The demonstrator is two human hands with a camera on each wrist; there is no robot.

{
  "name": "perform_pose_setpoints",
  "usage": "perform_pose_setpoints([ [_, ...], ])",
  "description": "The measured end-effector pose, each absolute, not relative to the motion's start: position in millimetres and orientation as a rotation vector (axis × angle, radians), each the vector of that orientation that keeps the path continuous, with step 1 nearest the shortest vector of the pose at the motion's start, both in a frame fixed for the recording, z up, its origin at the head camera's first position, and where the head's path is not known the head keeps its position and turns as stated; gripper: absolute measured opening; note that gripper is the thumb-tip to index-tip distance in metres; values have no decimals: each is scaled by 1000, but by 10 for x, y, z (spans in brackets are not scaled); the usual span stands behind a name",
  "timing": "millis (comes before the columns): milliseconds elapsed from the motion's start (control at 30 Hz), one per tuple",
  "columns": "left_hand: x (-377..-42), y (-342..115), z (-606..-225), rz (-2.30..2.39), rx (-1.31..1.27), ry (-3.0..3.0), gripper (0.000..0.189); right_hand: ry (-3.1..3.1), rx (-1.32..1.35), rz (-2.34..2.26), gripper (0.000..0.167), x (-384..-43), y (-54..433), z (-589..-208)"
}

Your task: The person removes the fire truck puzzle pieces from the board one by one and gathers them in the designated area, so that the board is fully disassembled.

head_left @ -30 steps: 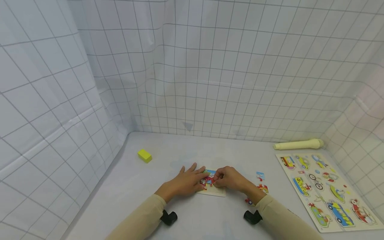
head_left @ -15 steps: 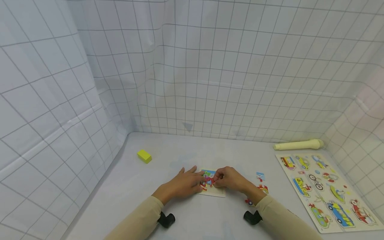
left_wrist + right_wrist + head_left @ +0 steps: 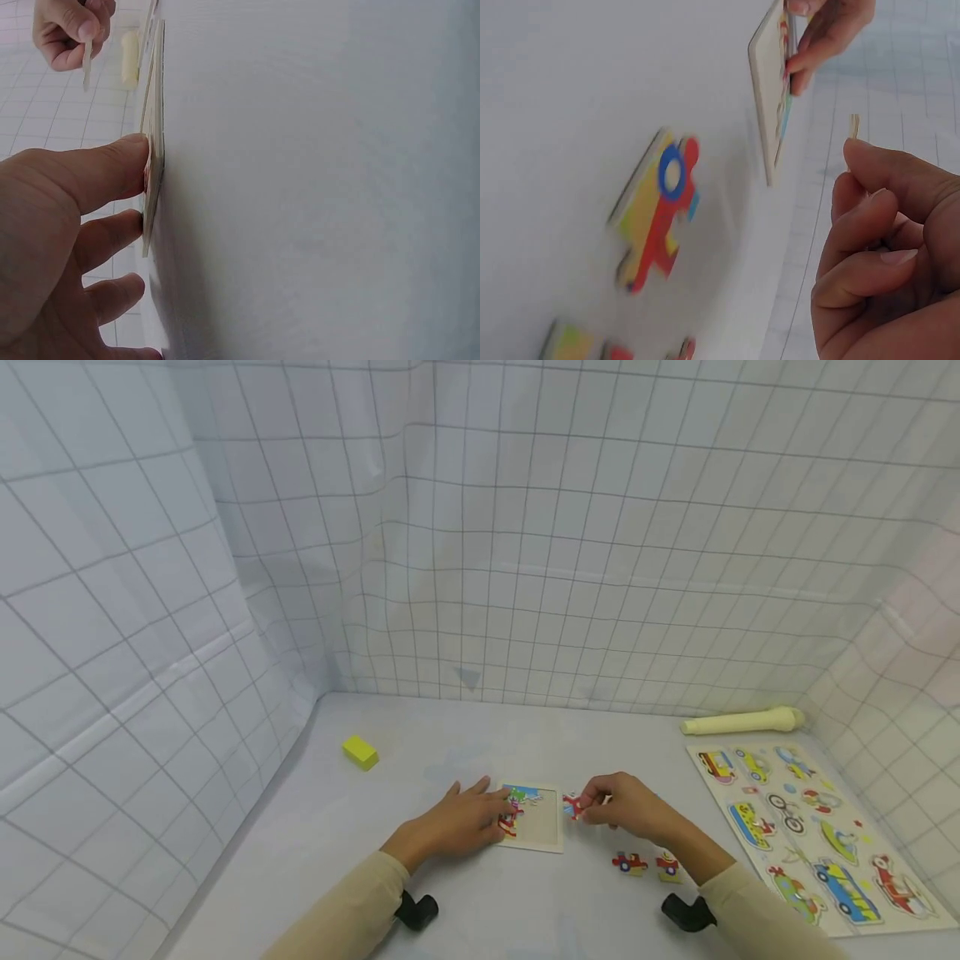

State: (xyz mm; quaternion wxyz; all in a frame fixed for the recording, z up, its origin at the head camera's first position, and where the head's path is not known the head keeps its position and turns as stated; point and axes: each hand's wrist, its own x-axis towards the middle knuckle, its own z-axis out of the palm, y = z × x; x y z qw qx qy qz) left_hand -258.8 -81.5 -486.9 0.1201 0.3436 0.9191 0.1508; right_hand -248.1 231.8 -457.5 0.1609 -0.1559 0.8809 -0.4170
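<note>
The left hand point(image 3: 459, 822) is resting spread fingers on the puzzle tray point(image 3: 542, 828), apparently steadying it on the bench point(image 3: 450, 735). Just right of it, the right hand point(image 3: 628, 806) is pinching a red piece point(image 3: 572, 806) edgewise, leaving some print uncovered; its hidden fingers are hard to tell.

tray point(image 3: 538, 829): bare wood, matt | puzzle piece point(image 3: 572, 806): printed wood | sheeting point(image 3: 562, 527): creased, slightly glossy

A white table point(image 3: 510, 902) bears a tray point(image 3: 540, 828), puzzle pieces point(image 3: 628, 863), yellow block point(image 3: 361, 753), picture board point(image 3: 810, 845) and microphone point(image 3: 742, 722).
</note>
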Motion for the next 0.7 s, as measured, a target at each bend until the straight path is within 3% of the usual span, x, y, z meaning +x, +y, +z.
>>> perform_pose_setpoints([
  [300, -2573, -812, -4853, 423, 1009, 2690, 41, 2560, -246, -1206, 12, -2356, 2925, -4750],
  [700, -2594, -799, -4825, 434, 998, 2672, 40, 2662, -205, -1024, 10, -2269, 2865, -4805],
])
